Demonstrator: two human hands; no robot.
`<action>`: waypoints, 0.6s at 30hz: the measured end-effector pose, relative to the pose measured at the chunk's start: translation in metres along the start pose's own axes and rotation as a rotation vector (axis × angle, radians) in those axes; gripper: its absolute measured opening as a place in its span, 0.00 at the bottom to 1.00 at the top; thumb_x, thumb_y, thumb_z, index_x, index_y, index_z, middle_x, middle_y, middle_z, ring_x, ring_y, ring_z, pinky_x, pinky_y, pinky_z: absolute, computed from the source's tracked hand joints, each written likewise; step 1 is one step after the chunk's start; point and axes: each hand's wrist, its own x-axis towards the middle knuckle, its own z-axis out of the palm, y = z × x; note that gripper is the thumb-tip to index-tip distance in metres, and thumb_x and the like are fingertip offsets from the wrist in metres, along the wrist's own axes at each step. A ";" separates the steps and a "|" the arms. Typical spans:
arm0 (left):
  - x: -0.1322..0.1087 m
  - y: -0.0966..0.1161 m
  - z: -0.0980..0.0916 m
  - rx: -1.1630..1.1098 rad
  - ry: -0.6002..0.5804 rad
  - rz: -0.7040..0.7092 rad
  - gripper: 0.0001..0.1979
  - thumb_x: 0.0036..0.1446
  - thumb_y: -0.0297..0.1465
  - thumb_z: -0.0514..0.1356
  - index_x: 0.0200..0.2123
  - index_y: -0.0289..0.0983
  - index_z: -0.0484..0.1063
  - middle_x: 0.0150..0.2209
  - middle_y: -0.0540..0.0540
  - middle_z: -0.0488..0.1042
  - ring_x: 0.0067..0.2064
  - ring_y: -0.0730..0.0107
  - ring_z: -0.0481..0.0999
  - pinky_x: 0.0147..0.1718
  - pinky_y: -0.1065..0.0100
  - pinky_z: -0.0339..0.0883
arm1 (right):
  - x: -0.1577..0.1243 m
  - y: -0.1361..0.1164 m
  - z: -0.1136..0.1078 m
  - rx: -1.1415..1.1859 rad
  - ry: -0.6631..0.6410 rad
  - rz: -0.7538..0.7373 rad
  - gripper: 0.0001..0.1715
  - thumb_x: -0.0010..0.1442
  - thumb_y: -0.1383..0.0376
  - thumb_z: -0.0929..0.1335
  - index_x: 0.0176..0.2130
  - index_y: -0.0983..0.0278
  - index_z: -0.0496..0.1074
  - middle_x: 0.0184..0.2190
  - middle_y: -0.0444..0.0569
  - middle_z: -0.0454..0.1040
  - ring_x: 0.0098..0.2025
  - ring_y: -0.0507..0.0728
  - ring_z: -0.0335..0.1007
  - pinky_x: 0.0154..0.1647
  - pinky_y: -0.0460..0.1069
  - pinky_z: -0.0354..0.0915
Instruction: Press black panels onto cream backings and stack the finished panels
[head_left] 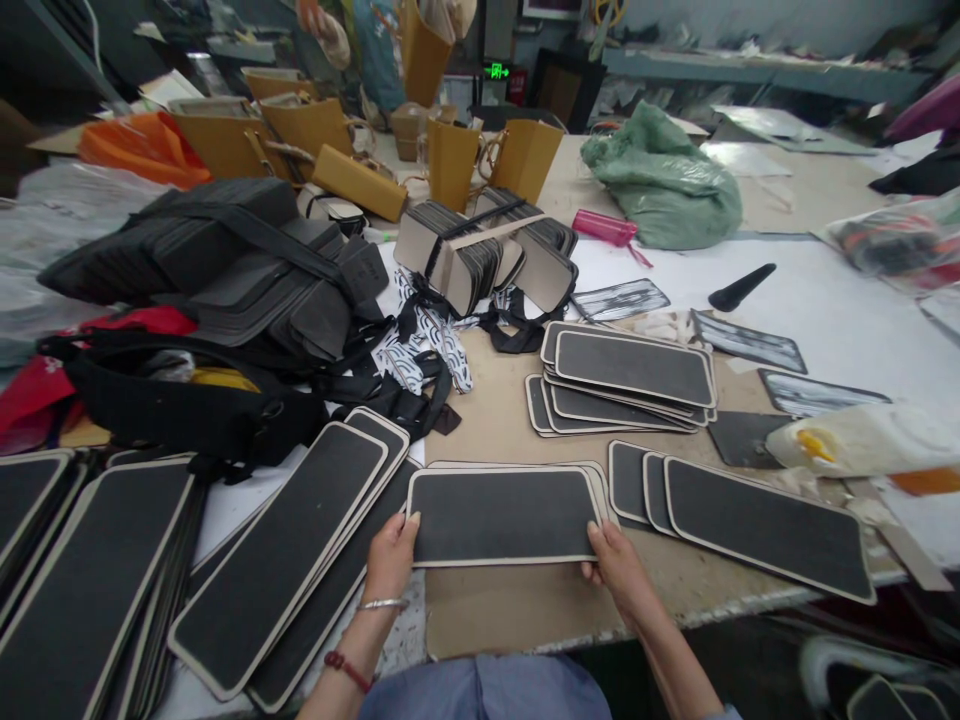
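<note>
A dark rectangular panel (502,515) with rounded corners and a pale border lies level in front of me, with similar panels showing behind its far and right edges. My left hand (391,556) grips its left end, thumb on top. At the right end, my right hand (611,560) pinches the near corner, fingers curled underneath. Just left of my left hand, long panels (285,555) lie fanned at a slant. Overlapping panels (765,520) lie to the right of my right hand. Beyond the held panel is a stack of like panels (634,370).
A black bag (187,400) and bundled dark pieces (247,260) crowd the left. Strapped pale pieces (480,250) stand mid-table, with tan bags (525,155) behind. A green plastic bag (660,180) sits at back right. A white bottle (862,440) lies right. Another person's hand (326,30) shows far off.
</note>
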 end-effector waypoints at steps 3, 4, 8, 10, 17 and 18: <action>0.000 -0.001 -0.001 -0.023 0.005 0.013 0.23 0.35 0.53 0.57 0.15 0.39 0.55 0.17 0.56 0.56 0.24 0.74 0.56 0.25 0.71 0.53 | -0.002 0.000 -0.001 -0.024 -0.012 -0.019 0.21 0.49 0.45 0.60 0.24 0.59 0.52 0.11 0.38 0.59 0.13 0.50 0.53 0.15 0.46 0.50; 0.000 -0.001 -0.001 -0.030 0.010 0.020 0.24 0.35 0.53 0.57 0.15 0.39 0.55 0.17 0.56 0.55 0.23 0.75 0.56 0.25 0.71 0.53 | -0.003 0.001 -0.002 -0.033 -0.017 -0.026 0.21 0.49 0.45 0.60 0.24 0.59 0.52 0.11 0.38 0.59 0.13 0.51 0.53 0.16 0.46 0.51; -0.005 0.002 -0.005 -0.044 0.051 0.046 0.24 0.37 0.51 0.57 0.15 0.39 0.51 0.16 0.57 0.51 0.23 0.77 0.52 0.23 0.72 0.50 | -0.005 0.003 -0.005 -0.068 0.008 -0.052 0.22 0.48 0.44 0.61 0.26 0.59 0.53 0.11 0.39 0.60 0.14 0.52 0.55 0.16 0.48 0.53; -0.009 0.004 -0.007 -0.053 0.072 0.057 0.24 0.38 0.50 0.56 0.15 0.39 0.49 0.17 0.57 0.49 0.23 0.77 0.50 0.22 0.73 0.48 | -0.004 0.005 -0.007 -0.062 0.022 -0.056 0.21 0.48 0.45 0.62 0.27 0.59 0.54 0.12 0.39 0.60 0.15 0.52 0.56 0.16 0.48 0.55; -0.027 0.014 -0.005 -0.118 0.031 0.073 0.21 0.43 0.49 0.55 0.19 0.38 0.55 0.20 0.55 0.54 0.25 0.75 0.56 0.26 0.71 0.54 | -0.011 0.001 -0.021 0.006 0.064 -0.075 0.22 0.49 0.44 0.63 0.30 0.59 0.58 0.17 0.38 0.59 0.18 0.52 0.60 0.17 0.47 0.58; -0.030 0.016 -0.002 -0.134 0.014 0.072 0.20 0.43 0.49 0.55 0.19 0.38 0.57 0.20 0.55 0.56 0.25 0.74 0.57 0.26 0.71 0.54 | -0.012 0.001 -0.024 0.023 0.074 -0.065 0.23 0.48 0.43 0.63 0.31 0.59 0.58 0.17 0.38 0.59 0.17 0.52 0.60 0.17 0.47 0.58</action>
